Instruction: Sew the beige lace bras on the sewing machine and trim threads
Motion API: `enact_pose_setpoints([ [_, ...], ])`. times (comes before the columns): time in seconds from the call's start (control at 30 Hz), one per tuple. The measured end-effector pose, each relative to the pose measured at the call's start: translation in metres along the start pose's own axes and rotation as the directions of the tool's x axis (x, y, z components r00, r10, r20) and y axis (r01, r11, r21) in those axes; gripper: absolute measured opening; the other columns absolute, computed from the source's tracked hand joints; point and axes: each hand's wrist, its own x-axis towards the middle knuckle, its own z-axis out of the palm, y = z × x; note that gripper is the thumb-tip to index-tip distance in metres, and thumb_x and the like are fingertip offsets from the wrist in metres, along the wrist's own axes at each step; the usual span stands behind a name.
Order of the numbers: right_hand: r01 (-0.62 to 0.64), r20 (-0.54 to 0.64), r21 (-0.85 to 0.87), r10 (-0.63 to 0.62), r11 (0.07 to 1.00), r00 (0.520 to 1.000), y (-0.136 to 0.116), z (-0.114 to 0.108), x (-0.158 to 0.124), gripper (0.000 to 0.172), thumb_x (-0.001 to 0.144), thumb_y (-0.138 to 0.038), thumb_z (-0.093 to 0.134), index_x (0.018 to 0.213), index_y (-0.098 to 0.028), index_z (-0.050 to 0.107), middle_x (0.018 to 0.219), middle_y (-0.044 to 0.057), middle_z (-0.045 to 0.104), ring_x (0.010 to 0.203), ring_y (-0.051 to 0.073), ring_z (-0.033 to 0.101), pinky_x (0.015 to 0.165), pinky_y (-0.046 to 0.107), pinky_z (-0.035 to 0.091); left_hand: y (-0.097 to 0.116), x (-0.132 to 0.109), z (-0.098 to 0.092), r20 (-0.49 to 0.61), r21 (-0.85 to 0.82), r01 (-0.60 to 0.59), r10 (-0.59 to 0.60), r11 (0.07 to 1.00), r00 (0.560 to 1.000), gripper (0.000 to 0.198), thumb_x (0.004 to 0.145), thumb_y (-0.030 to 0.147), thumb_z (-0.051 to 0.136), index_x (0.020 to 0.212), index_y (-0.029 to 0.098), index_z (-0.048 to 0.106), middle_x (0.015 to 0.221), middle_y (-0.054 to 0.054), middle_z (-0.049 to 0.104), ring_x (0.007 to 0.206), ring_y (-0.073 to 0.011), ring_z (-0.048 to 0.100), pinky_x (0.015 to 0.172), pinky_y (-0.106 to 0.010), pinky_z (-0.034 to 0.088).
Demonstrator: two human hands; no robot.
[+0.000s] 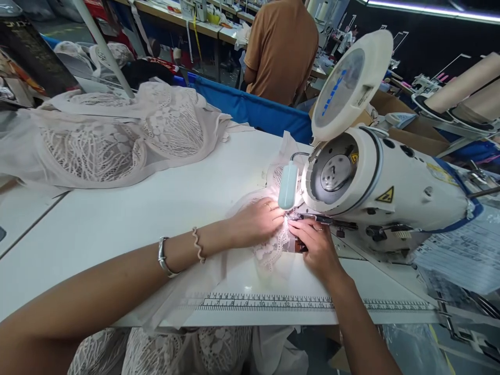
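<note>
Pale pink lace fabric (271, 252), apparently a bra piece, lies under the needle area of a white sewing machine (402, 179). My left hand (258, 221) presses on the lace from the left, its fingers bent together close to the needle. At the right, my right hand (318, 247) has thumb and fingertips closed at the lace's edge beside the presser foot. A small pale green lamp (288, 185) lights the spot with a strong glare, which hides the needle and the fingertips' exact hold. Sheer fabric trails beneath my left forearm to the table's front edge.
Lace bras (117, 140) are piled on the table's left side. A printed ruler (269, 303) runs along the front edge. The machine's round cover (353, 86) stands raised. Behind a blue cloth bin (253, 107) sits a person in a brown shirt (283, 52). More lace pieces (164, 351) hang below the table.
</note>
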Motion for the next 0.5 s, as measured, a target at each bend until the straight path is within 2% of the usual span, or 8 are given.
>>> enact_pose_setpoints([
  [0.07,0.01,-0.029,0.032,-0.009,0.999,1.0,-0.001,0.0,0.001,0.049,0.082,0.008,0.043,0.112,-0.02,0.07,0.115,0.006,0.077,0.103,0.026,0.068,0.089,0.044,0.05,0.002,-0.002,-0.001,-0.012,0.0,-0.059,0.059,0.998,0.998,0.037,0.1,0.002,0.03,0.085,0.016,0.06,0.083,-0.007,0.064,0.073,-0.0174,0.05,0.071,-0.034,0.042],
  [0.17,0.023,-0.091,0.177,-0.007,0.984,0.996,-0.003,-0.003,0.003,0.033,0.088,0.002,0.052,0.103,-0.021,0.071,0.106,0.008,0.078,0.099,0.025,0.07,0.086,0.043,0.056,0.002,-0.005,-0.002,-0.023,-0.019,-0.065,0.064,0.998,0.998,0.03,0.101,0.004,0.037,0.097,0.015,0.065,0.084,-0.006,0.064,0.072,-0.0172,0.05,0.068,-0.033,0.042],
  [0.27,0.057,-0.125,0.323,-0.017,0.945,0.992,-0.004,-0.009,0.002,0.029,0.088,0.0,0.052,0.092,-0.021,0.071,0.093,0.008,0.078,0.09,0.022,0.072,0.078,0.038,0.059,0.002,-0.006,-0.002,-0.011,-0.03,-0.056,0.056,0.998,0.998,0.028,0.101,0.005,0.041,0.093,0.013,0.067,0.094,-0.01,0.067,0.084,-0.0195,0.056,0.073,-0.034,0.044],
  [0.37,0.034,-0.091,0.397,0.003,0.917,0.996,-0.004,-0.017,-0.002,0.03,0.084,0.0,0.049,0.071,-0.022,0.064,0.07,0.003,0.07,0.068,0.018,0.067,0.062,0.031,0.053,0.004,-0.006,0.001,0.008,-0.082,-0.062,0.063,0.995,0.998,0.03,0.102,0.005,0.04,0.092,0.014,0.067,0.1,-0.01,0.069,0.096,-0.0201,0.058,0.08,-0.034,0.047],
  [0.43,-0.028,-0.039,0.412,0.049,0.911,0.998,-0.004,-0.021,-0.005,0.03,0.081,-0.001,0.047,0.062,-0.023,0.057,0.056,-0.001,0.058,0.052,0.014,0.055,0.052,0.028,0.044,0.004,-0.006,0.003,0.025,-0.128,-0.039,0.042,0.991,0.999,0.03,0.102,0.005,0.04,0.095,0.016,0.067,0.097,-0.008,0.069,0.092,-0.0187,0.059,0.082,-0.034,0.047],
  [0.5,-0.095,-0.042,0.363,0.118,0.927,0.992,-0.003,-0.022,-0.006,0.03,0.079,-0.001,0.045,0.06,-0.023,0.054,0.053,-0.003,0.05,0.047,0.013,0.046,0.048,0.028,0.039,0.005,-0.007,0.005,0.043,-0.149,-0.014,0.02,0.989,0.999,0.029,0.101,0.003,0.041,0.099,0.017,0.066,0.096,-0.007,0.069,0.089,-0.018,0.059,0.081,-0.034,0.048],
])
